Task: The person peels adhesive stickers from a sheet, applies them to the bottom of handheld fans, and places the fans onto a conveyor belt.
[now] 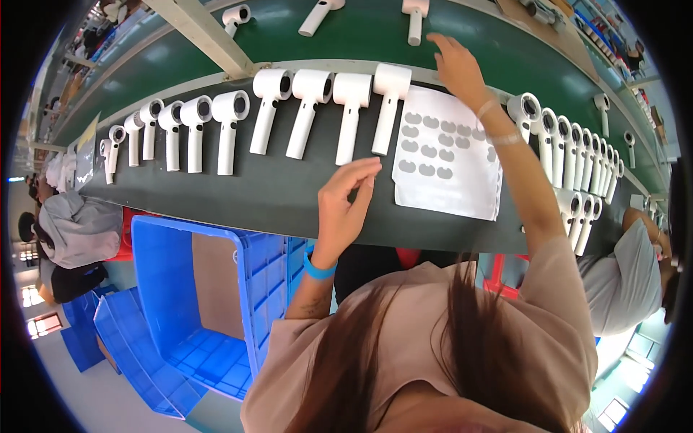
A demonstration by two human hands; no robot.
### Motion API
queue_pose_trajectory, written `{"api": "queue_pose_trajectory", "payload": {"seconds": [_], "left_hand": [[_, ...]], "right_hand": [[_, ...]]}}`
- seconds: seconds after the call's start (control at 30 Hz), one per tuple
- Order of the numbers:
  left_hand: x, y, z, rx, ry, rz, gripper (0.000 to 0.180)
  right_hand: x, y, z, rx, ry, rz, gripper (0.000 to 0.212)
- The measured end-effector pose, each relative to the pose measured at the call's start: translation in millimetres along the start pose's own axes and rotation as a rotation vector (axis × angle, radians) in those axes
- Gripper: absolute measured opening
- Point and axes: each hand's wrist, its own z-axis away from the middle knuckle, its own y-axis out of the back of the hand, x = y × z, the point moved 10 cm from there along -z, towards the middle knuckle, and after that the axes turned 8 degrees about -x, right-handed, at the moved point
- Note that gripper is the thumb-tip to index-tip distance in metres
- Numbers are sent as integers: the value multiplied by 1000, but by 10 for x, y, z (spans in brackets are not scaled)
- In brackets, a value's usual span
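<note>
My right hand reaches forward over the green conveyor belt, its fingers stretched out and nothing in them. Just beyond its fingertips lies a white handheld fan. My left hand is held above the near edge of the dark worktable, thumb and fingers drawn together in a pinch; anything between them is too small to make out. Close to its fingertips lies another white fan, one of several in a row. To the right of that hand, a white sheet bears rows of grey rounded stickers.
More white fans line the table at left and right. A pale post rises at the table's far edge. Below the table's near edge stands a blue plastic crate. People in grey sit at left and right.
</note>
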Motion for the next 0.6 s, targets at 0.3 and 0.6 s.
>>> {"api": "queue_pose_trajectory", "payload": {"seconds": [0.3, 0.6], "left_hand": [[101, -262, -72, 54, -57, -287, 18], [142, -1234, -370, -244, -315, -561, 30]], "right_hand": [[-134, 547, 1806, -44, -388, -487, 9], [181, 639, 2307, 69, -530, -508, 9]]}}
